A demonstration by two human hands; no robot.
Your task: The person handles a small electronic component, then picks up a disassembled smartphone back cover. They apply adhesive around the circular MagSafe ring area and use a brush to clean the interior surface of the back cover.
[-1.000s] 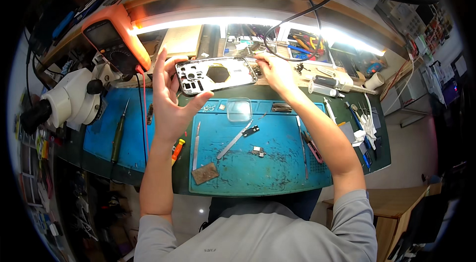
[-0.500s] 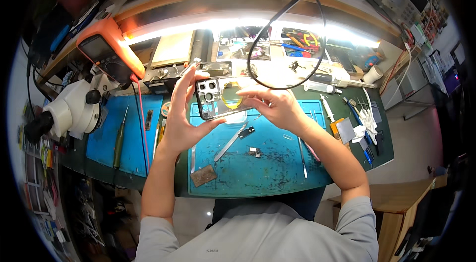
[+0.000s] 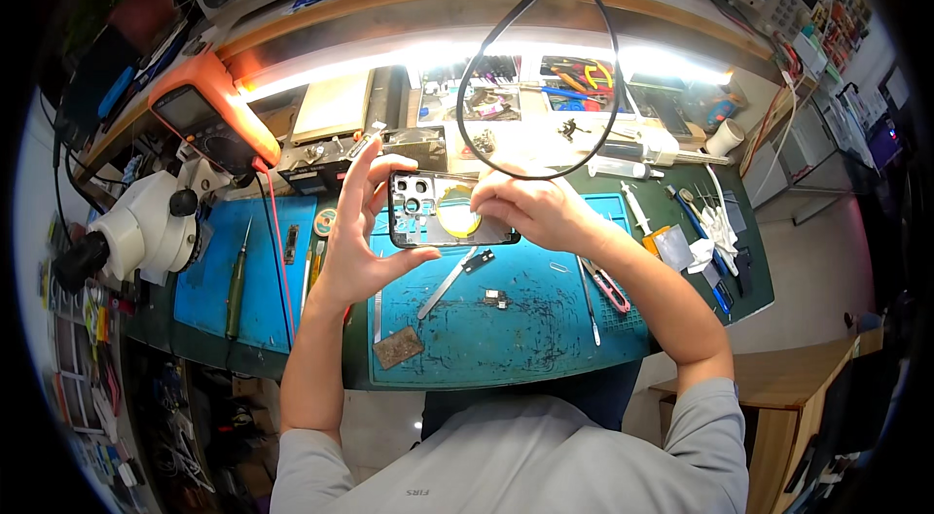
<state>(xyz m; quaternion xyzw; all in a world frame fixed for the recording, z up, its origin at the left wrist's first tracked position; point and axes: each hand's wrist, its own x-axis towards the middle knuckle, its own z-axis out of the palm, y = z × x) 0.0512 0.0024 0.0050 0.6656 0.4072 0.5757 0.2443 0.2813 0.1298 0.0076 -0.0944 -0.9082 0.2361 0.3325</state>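
Observation:
Above the blue mat, my left hand grips the left end of a black-edged phone housing, thumb along the lower edge and fingers at the upper edge. Square camera openings show at its left end, and a yellow ring lies inside it. My right hand is over the housing's right part, its fingers bent and pressed together at the ring. Whatever the fingertips pinch is hidden. Beneath lie a flat metal strip, a small black part and a small silvery component.
A brown block sits near the mat's front edge. Pink-handled pliers lie to the right. On the left stand a white microscope and an orange multimeter. A black cable loop hangs over the bench.
The housing has turned more level, its right end lower and its inside more exposed. My right hand has shifted slightly over it. The whole view has moved a little.

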